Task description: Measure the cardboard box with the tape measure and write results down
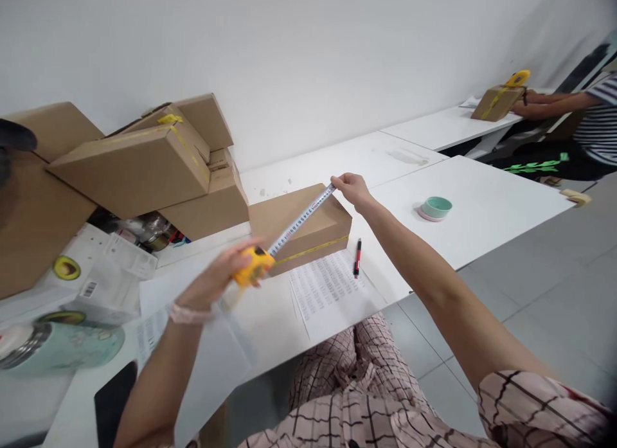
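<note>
My left hand is closed around the yellow case of a tape measure. Its metal blade runs up and to the right, stretched over the top of a small brown cardboard box on the white table. My right hand pinches the blade's far end at the box's far top corner. The box has a strip of yellow tape along its front side.
Printed sheets and a red-and-black pen lie in front of the box. A green tape roll sits to the right. Stacked cardboard boxes stand at left, a teal flask near me. Another person measures a box at far right.
</note>
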Demonstrator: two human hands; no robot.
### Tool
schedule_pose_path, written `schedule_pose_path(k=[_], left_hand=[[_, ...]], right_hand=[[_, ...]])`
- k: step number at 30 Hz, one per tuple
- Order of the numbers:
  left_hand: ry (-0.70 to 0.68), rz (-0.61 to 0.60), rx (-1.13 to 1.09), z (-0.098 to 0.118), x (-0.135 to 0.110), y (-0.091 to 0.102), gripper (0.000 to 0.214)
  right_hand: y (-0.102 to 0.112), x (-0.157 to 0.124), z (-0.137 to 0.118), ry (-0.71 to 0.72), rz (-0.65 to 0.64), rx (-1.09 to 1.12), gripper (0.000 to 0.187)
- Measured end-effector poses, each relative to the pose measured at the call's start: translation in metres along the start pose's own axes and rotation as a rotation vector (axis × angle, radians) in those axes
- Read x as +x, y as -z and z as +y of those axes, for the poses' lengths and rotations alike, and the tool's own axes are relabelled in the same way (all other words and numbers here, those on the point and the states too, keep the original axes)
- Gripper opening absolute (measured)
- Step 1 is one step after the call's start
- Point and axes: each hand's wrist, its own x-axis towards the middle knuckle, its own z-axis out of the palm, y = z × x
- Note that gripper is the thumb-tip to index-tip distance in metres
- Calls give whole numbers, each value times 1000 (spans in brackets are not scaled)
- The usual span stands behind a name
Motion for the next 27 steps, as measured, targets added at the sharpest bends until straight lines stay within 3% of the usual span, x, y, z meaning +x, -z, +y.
schedule_pose_path(k=[2, 3, 6, 8, 11, 14, 27], left_hand=[[76, -159, -100, -22, -17, -43, 64], [69, -180, -177, -33, -19, -64, 61], [-17, -68, -396, -54, -6, -114, 51], [-66, 23, -473, -56, 13, -131, 48], [-74, 87, -490, -50, 38, -139, 49], [-57, 103, -465, -49, 48, -140, 50], [-23, 139, -481, -57, 39, -158, 53]], right_hand=[[-15, 4, -13, 84, -104, -48, 27], [-25, 6, -19, 121, -164, -99, 28], [-57, 14, -33, 166, -276, -265, 31], [-73, 17, -38, 140, -281, -337, 31], [-83, 16, -42, 101, -285, -411, 30], [-84, 13, -43, 110, -287, -485, 27], [-75, 6, -45, 145, -333, -544, 20]])
